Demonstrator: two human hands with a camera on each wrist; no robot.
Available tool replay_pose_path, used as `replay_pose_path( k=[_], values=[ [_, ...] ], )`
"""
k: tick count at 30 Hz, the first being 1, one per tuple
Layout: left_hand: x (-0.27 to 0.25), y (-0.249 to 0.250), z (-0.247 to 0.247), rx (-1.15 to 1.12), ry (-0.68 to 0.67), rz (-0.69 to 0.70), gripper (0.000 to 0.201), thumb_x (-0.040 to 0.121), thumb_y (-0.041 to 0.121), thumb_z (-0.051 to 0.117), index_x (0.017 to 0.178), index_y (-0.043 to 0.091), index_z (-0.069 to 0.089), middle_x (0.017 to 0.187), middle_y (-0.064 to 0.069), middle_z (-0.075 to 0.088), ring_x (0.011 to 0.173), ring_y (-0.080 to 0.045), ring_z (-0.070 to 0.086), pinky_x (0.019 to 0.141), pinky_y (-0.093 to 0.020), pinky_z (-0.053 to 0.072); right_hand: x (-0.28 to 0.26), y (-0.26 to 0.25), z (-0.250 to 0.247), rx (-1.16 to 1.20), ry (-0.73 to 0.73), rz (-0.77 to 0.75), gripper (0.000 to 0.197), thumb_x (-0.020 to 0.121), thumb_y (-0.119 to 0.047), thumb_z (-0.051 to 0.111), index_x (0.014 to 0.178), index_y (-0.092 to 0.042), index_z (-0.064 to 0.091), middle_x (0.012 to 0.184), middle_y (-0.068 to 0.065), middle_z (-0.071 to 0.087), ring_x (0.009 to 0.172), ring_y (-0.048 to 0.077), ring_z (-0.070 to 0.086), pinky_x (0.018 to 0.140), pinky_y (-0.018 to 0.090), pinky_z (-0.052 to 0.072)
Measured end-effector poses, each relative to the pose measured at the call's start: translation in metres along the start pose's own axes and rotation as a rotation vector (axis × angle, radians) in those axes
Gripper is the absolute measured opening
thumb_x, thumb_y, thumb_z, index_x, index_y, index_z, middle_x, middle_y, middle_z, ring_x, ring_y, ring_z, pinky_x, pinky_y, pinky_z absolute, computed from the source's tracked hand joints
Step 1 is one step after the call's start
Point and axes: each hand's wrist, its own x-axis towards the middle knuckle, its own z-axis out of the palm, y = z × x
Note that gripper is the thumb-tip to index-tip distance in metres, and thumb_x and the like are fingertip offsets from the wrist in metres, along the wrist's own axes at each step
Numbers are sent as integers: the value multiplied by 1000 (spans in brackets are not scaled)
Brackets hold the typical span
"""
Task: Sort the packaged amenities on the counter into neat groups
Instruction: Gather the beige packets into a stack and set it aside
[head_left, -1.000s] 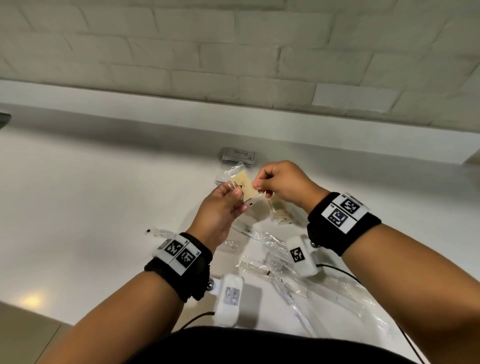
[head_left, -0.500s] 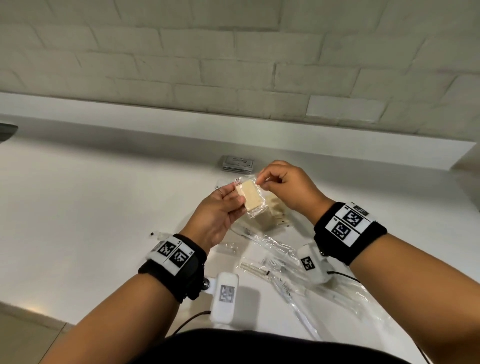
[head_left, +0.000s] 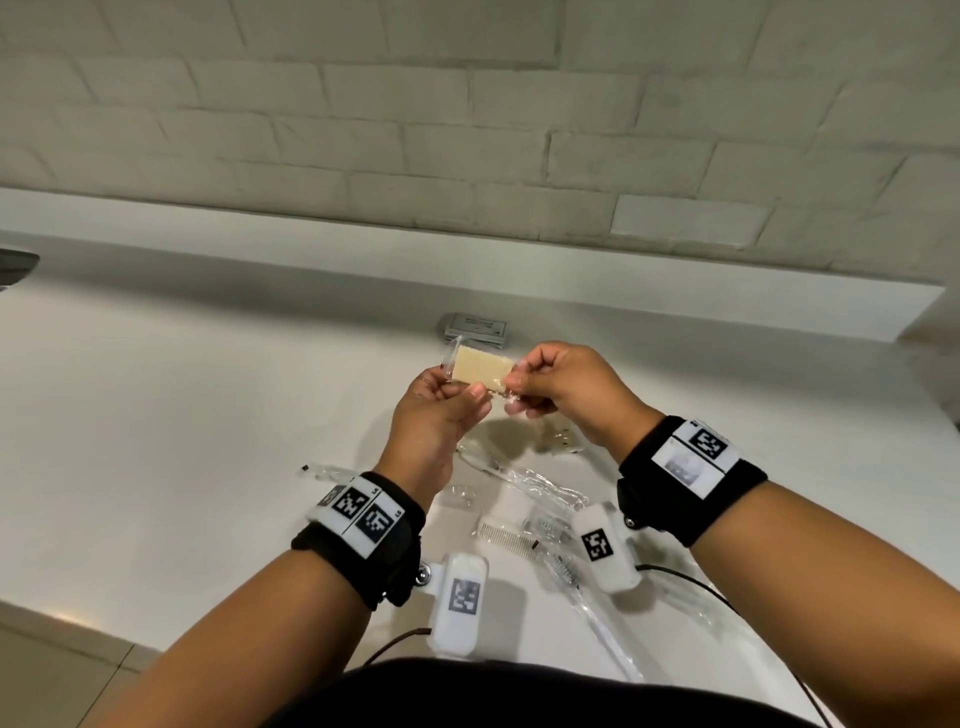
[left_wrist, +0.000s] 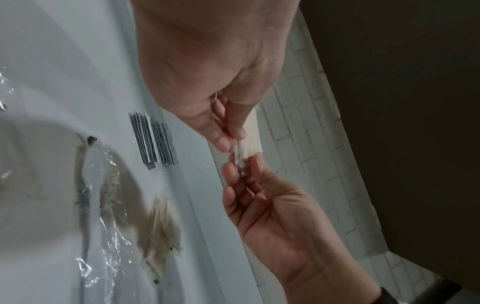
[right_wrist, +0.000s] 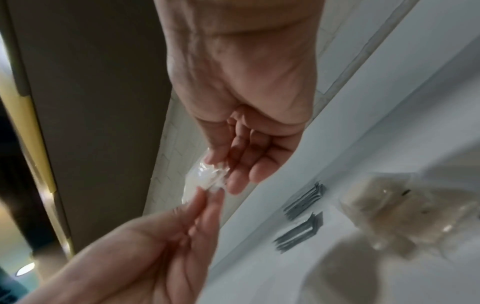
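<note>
A cream bar in a clear wrapper (head_left: 480, 371) is held in the air above the white counter (head_left: 182, 415). My left hand (head_left: 447, 395) pinches its left end and my right hand (head_left: 524, 382) pinches the twisted right end of the wrapper (left_wrist: 242, 159). The same wrapper (right_wrist: 201, 181) shows between both sets of fingertips in the right wrist view. Below the hands lies a pile of similar cream packets (head_left: 558, 436) (left_wrist: 162, 230) (right_wrist: 394, 207). Grey sachets (head_left: 475, 328) (left_wrist: 153, 139) (right_wrist: 302, 214) sit in two stacks near the back wall.
Clear-wrapped long items lie near the front: a comb (head_left: 506, 538), a brush-like piece (head_left: 566, 571) and crinkled plastic sleeves (head_left: 540, 483). A small clear packet (head_left: 332, 473) lies left of my left wrist. A brick wall (head_left: 467, 130) and ledge back the counter.
Both hands lifted the wrapped bar higher and farther from me, and turned it from tilted upright to lying nearly flat, stretched between them.
</note>
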Motion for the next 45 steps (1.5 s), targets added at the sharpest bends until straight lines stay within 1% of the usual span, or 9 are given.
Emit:
replay_pose_path(
  k=[3, 6, 16, 23, 26, 32, 36, 41, 45],
  values=[
    [2, -3, -3, 72, -9, -77, 28, 86, -4, 62, 106, 13, 54, 90, -4, 63, 82, -16, 66, 70, -24, 56, 11, -7, -10, -15, 115, -98, 18, 84, 2, 66, 76, -14, 64, 60, -8, 68, 58, 4, 64, 53, 18, 49],
    [6, -7, -10, 118, 46, -137, 26, 91, 4, 59, 115, 12, 53, 99, -4, 61, 89, -20, 63, 82, -30, 54, 24, -21, -33, -412, 213, -114, 18, 83, 2, 67, 73, -14, 64, 58, -12, 63, 51, -5, 56, 56, 14, 44],
    [38, -25, 11, 502, -31, -322, 8, 90, 3, 56, 86, 7, 62, 78, -8, 59, 67, -20, 58, 66, -28, 52, 65, -5, -45, -984, -49, 121, 8, 85, -16, 71, 91, -11, 73, 87, 0, 67, 79, 11, 57, 74, 22, 39],
    [65, -39, 37, 839, -190, -452, 18, 87, 7, 64, 78, -8, 68, 59, -15, 56, 49, -21, 47, 53, -28, 44, 69, 19, -45, -986, 132, 239, 33, 87, -37, 66, 105, -9, 67, 106, 7, 69, 100, 25, 63, 81, 29, 45],
    [73, -44, 41, 872, -193, -485, 20, 84, 9, 69, 91, -10, 69, 78, -22, 70, 60, -25, 63, 67, -33, 57, 53, 27, -54, -895, 148, 520, 43, 90, -46, 58, 98, -4, 65, 93, 16, 66, 81, 28, 61, 69, 29, 40],
    [64, -46, 52, 709, -187, -545, 13, 85, -5, 64, 76, 0, 57, 74, -17, 64, 58, -20, 65, 50, -25, 57, 32, 43, -43, -384, 124, 799, 26, 81, -35, 72, 89, -16, 56, 83, 3, 56, 56, 15, 43, 55, 23, 31],
    [57, -48, 50, 639, -220, -546, 19, 83, -15, 59, 76, 2, 54, 78, -20, 61, 66, -24, 63, 62, -29, 58, 28, 42, -31, -402, 101, 692, 21, 83, -15, 72, 72, -11, 54, 72, 7, 58, 61, 19, 54, 57, 25, 45],
    [66, -53, 38, 963, -115, -163, 66, 69, -3, 74, 125, 15, 43, 116, -10, 57, 101, -26, 61, 93, -42, 52, 27, 32, -27, -949, 87, 361, 32, 75, -11, 74, 104, -9, 62, 101, 9, 61, 87, 24, 61, 68, 25, 47],
    [65, -54, 32, 1162, -291, -4, 69, 78, 7, 71, 138, 16, 38, 129, -5, 53, 112, -21, 57, 92, -27, 44, 24, 48, -23, -972, 76, 184, 47, 73, -13, 75, 118, -17, 62, 116, 11, 56, 104, 29, 59, 83, 29, 45]
  ],
)
